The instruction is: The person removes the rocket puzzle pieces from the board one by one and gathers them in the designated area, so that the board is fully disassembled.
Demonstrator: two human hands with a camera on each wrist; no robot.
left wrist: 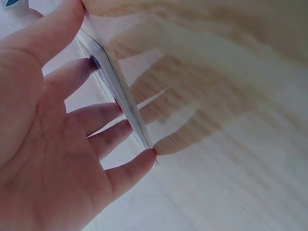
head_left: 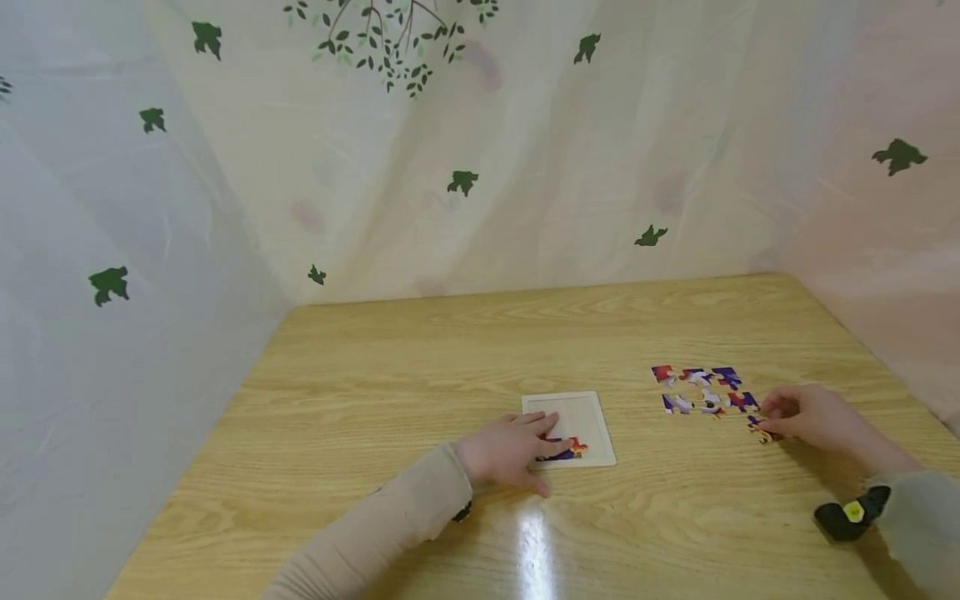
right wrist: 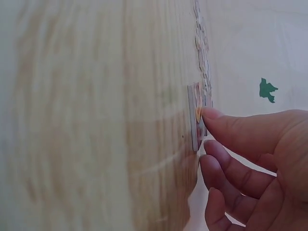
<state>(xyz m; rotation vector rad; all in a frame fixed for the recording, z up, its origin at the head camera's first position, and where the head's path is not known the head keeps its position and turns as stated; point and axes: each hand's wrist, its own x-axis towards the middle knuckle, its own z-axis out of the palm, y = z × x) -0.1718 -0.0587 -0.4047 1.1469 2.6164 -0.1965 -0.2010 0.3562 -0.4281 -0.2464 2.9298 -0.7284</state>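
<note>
My left hand lies with fingers spread over a white square puzzle tray, fingertips touching it. Within the tray's lower part are joined purple and red jigsaw pieces, partly covered by those fingers. The left wrist view has the straight fingers along the tray's edge. On the right, my right hand pinches a jigsaw piece with yellow and purple on it, low at the table. In the right wrist view the thumb is against that piece, with the other fingers curled below.
Several loose jigsaw pieces lie in two rough rows just left of my right hand. The wooden table ends at a pale curtain printed with green birds, which also hangs along both sides.
</note>
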